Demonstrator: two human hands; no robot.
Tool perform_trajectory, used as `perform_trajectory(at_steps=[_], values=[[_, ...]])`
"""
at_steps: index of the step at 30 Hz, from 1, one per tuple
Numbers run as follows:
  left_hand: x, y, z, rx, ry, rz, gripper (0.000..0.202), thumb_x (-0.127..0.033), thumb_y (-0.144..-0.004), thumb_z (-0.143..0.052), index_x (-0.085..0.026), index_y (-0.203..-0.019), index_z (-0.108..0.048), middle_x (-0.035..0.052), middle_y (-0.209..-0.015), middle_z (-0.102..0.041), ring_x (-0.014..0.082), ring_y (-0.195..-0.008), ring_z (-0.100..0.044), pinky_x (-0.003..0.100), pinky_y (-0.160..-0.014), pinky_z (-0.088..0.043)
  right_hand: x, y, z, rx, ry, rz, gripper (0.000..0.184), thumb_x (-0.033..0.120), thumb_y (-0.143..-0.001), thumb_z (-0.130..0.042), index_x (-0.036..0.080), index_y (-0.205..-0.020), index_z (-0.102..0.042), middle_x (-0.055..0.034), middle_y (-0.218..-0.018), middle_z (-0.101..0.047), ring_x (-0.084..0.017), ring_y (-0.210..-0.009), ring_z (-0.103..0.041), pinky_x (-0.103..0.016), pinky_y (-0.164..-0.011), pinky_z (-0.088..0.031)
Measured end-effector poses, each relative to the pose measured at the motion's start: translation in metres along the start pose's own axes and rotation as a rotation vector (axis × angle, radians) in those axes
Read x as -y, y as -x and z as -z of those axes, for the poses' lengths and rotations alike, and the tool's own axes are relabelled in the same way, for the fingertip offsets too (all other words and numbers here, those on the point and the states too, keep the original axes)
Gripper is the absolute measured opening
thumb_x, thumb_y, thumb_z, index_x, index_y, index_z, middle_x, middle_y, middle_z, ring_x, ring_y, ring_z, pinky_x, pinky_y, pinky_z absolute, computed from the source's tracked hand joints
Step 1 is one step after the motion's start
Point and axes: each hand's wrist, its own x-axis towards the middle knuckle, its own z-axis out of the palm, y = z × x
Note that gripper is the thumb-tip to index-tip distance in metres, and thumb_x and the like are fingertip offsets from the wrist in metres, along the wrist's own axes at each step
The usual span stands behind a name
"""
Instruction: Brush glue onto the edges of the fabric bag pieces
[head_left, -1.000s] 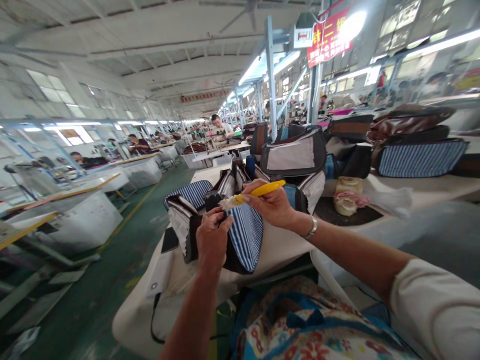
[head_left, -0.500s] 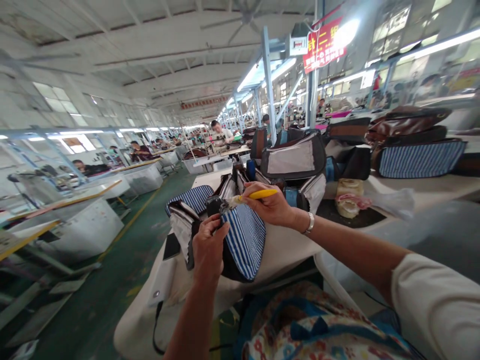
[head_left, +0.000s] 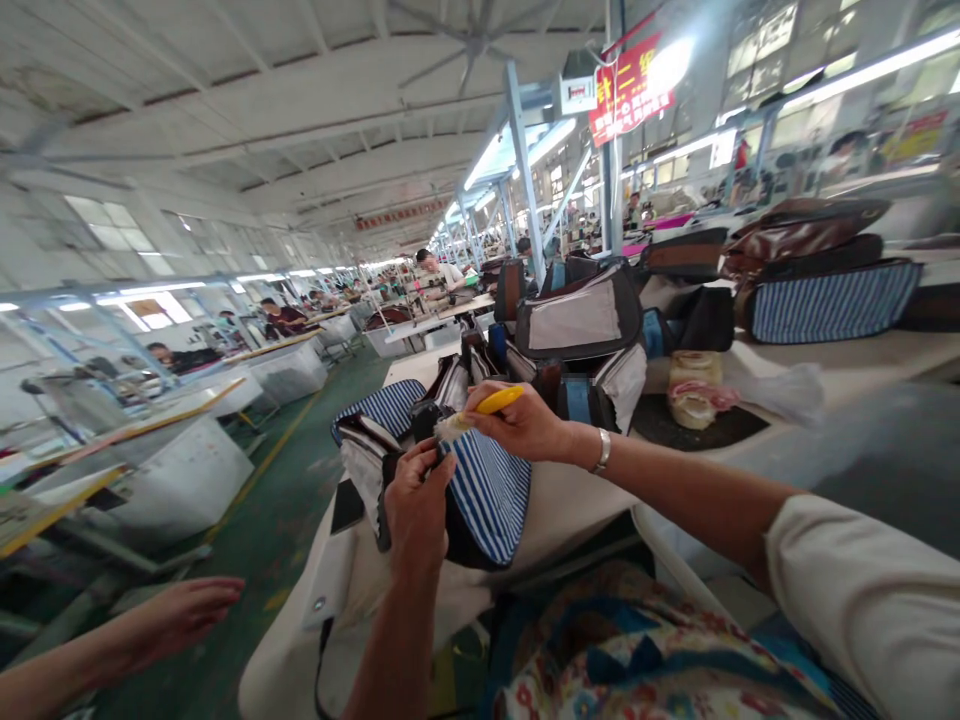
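The right hand (head_left: 521, 425) grips a yellow-handled brush (head_left: 499, 400) near a striped bag (head_left: 491, 490) pinched in the left hand (head_left: 416, 505).

A ceiling fan (head_left: 475, 46) hangs beneath the pale roof (head_left: 300, 110). A red banner (head_left: 624, 92) with yellow characters hangs near a light-blue post (head_left: 523, 170). A yellow line (head_left: 264, 465) runs along the green floor (head_left: 330, 440); farther back is a person (head_left: 450, 274) in a pale top.

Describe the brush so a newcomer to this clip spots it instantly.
On the pale worktable at centre, find the blue-striped bag at the left hand. Above it, the right hand grips the brush; its yellow handle stands out against the grey-panelled bag behind.
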Motion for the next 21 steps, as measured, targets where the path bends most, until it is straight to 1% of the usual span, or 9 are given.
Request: perform_trajectory(at_steps=[1,3,6,8,10,13,15,18,21], values=[[-0.001,0.001,0.003,-0.003,-0.014,0.001,0.027,-0.04,-0.081,-0.069,-0.017,-0.096,-0.073,0.0082,-0.116,-0.068,0.022,-0.106,-0.064,0.036,-0.093,-0.051,0.002,-0.001,0.003,-0.047,0.013,0.002,0.007,0.031,-0.09,-0.066,0.026,-0.088,-0.071,-0.0007,-0.084,-0.065,-0.017,-0.082,-0.059,-0.033,-0.09,-0.048],[-0.001,0.007,0.01,-0.01,-0.057,-0.007,0.026,-0.04,-0.08,-0.07,-0.019,-0.095,-0.072,0.0072,-0.119,-0.066,0.0225,-0.11,-0.061,0.039,-0.101,-0.046,0.008,-0.002,0.011,-0.197,0.025,-0.003,0.009,0.03,-0.091,-0.064,0.026,-0.089,-0.071,-0.0009,-0.087,-0.065,-0.016,-0.081,-0.059,-0.029,-0.082,-0.048],[0.007,0.028,0.023,-0.081,-0.16,-0.125,0.022,-0.039,-0.085,-0.065,-0.019,-0.094,-0.066,0.0084,-0.121,-0.062,0.0233,-0.114,-0.058,0.041,-0.105,-0.042,0.017,0.004,0.028,-0.392,-0.003,-0.06,0.01,0.032,-0.092,-0.064,0.025,-0.088,-0.071,0.0001,-0.081,-0.063,-0.013,-0.068,-0.055,-0.025,-0.062,-0.046],[0.023,0.051,0.027,-0.17,-0.236,-0.225,0.019,-0.035,-0.089,-0.059,-0.018,-0.098,-0.061,0.0113,-0.124,-0.059,0.0246,-0.119,-0.055,0.043,-0.105,-0.042,0.019,0.015,0.039,-0.46,-0.03,-0.121,0.013,0.035,-0.09,-0.066,0.023,-0.087,-0.07,0.0012,-0.075,-0.061,-0.012,-0.058,-0.051,-0.023,-0.051,-0.04],[0.047,0.077,0.027,-0.22,-0.289,-0.282,0.019,-0.03,-0.091,-0.054,-0.019,-0.106,-0.056,0.0143,-0.128,-0.054,0.0266,-0.124,-0.051,0.045,-0.107,-0.04,0.017,0.028,0.047,-0.506,-0.054,-0.186,0.016,0.037,-0.088,-0.068,0.022,-0.087,-0.07,0.0018,-0.07,-0.061,-0.011,-0.054,-0.05,-0.022,-0.046,-0.036],[0.086,0.102,0.017,-0.169,-0.317,-0.301,0.023,-0.029,-0.092,-0.049,-0.019,-0.113,-0.051,0.0165,-0.128,-0.049,0.0292,-0.127,-0.048,0.048,-0.106,-0.04,0.012,0.047,0.052,-0.579,-0.078,-0.25,0.018,0.038,-0.087,-0.07,0.021,-0.089,-0.069,0.0019,-0.067,-0.062,-0.01,-0.051,-0.05,-0.021,-0.044,-0.036],[0.105,0.105,0.007,-0.154,-0.318,-0.287,0.024,-0.029,-0.093,-0.046,-0.018,-0.114,-0.048,0.0185,-0.128,-0.046,0.0312,-0.128,-0.047,0.051,-0.106,-0.04,0.013,0.056,0.053,-0.627,-0.09,-0.24,0.016,0.036,-0.088,-0.069,0.021,-0.092,-0.068,0.0013,-0.069,-0.064,-0.009,-0.052,-0.051,-0.021,-0.046,-0.037],[0.116,0.1,0.0,-0.134,-0.31,-0.269,0.027,-0.033,-0.093,-0.047,-0.017,-0.115,-0.046,0.0205,-0.131,-0.044,0.0331,-0.132,-0.043,0.054,-0.108,-0.038,0.028,0.059,0.056,-0.668,-0.133,-0.181,0.016,0.033,-0.09,-0.067,0.022,-0.101,-0.068,0.0002,-0.075,-0.067,-0.01,-0.053,-0.053,-0.022,-0.048,-0.04],[0.116,0.104,0.006,-0.075,-0.287,-0.262,0.038,-0.043,-0.088,-0.058,-0.02,-0.115,-0.046,0.0188,-0.137,-0.044,0.0335,-0.135,-0.042,0.053,-0.107,-0.04,0.06,0.057,0.064,-0.684,-0.151,-0.13,0.021,0.033,-0.093,-0.062,0.026,-0.113,-0.065,-0.0011,-0.078,-0.07,-0.01,-0.048,-0.052,-0.023,-0.044,-0.039]])
